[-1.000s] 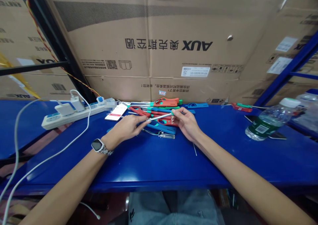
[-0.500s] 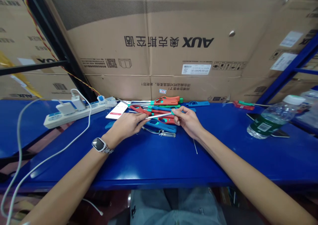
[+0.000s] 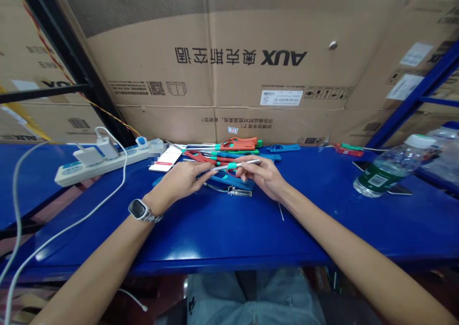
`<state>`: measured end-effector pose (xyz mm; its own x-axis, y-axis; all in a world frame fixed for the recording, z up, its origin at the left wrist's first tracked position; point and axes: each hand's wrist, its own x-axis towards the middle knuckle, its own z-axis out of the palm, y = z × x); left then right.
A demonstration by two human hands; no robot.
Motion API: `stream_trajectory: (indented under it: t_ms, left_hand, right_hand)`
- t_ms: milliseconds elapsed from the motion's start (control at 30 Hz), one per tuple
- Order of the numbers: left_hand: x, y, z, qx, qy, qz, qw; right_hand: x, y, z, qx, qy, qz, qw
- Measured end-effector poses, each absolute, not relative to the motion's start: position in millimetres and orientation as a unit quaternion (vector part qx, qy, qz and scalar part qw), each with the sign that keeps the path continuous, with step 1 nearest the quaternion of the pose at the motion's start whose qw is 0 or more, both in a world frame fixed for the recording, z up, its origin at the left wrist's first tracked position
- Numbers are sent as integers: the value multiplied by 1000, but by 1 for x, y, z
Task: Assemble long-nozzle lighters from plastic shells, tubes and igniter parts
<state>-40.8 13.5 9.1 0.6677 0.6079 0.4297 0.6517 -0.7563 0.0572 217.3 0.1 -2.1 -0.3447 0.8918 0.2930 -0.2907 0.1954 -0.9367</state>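
Between my hands is a thin metal lighter tube [image 3: 220,168] with a green collar, lying nearly level above the table. My left hand [image 3: 188,177], with a watch on its wrist, is closed at the tube's left end. On the right part, just past the collar, my right hand [image 3: 263,174] pinches the tube between thumb and fingers. Beneath and behind them lie several long-nosed lighters, including an orange-red one [image 3: 238,144] and a blue handle piece [image 3: 283,148]. A small clear cylinder with wires [image 3: 240,192] rests just in front of the pile.
On the left a white power strip [image 3: 107,162] carries plugs and trailing white cables. A white card-like phone or paper [image 3: 167,158] lies by the lighters. To the right stand a water bottle [image 3: 390,169] and a dark phone [image 3: 399,190]. Cardboard [image 3: 229,85] backs the blue table [image 3: 222,239].
The green collar now shows farther left, clear of my right fingers, with metal tube extending right past them. My left hand stays at the left end. The view has shifted slightly.
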Motion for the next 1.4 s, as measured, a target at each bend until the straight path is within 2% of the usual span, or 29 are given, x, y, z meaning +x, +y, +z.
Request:
stream_trajectory:
  t_ms: [133,433,600,1000,1133,1233,1300,1400]
  left_hand:
    - [-32,9,9,-915,-340,-217,22]
    - [-13,-3,12,-892,-407,-193,-49]
    - [-6,-6,14,-879,-433,-191,-56]
    - [16,-11,24,-858,-501,-113,26]
    - [12,-5,26,-881,-438,-178,10]
    - [-1,5,31,-895,-373,-239,51]
    - [-9,11,32,-894,-386,-206,99]
    - [-15,16,29,-888,-429,-126,108]
  right_hand:
    - [205,-2,-7,-282,-561,549,552]
    - [184,-9,-17,-314,-586,532,524]
    - [174,-13,-18,-327,-571,522,543]
    - [157,-14,-17,-375,-498,498,603]
    - [165,-13,-11,-361,-505,489,613]
    - [181,-11,-2,-356,-492,475,637]
    - [191,-10,2,-361,-476,472,648]
    - [199,-10,3,-364,-470,459,661]
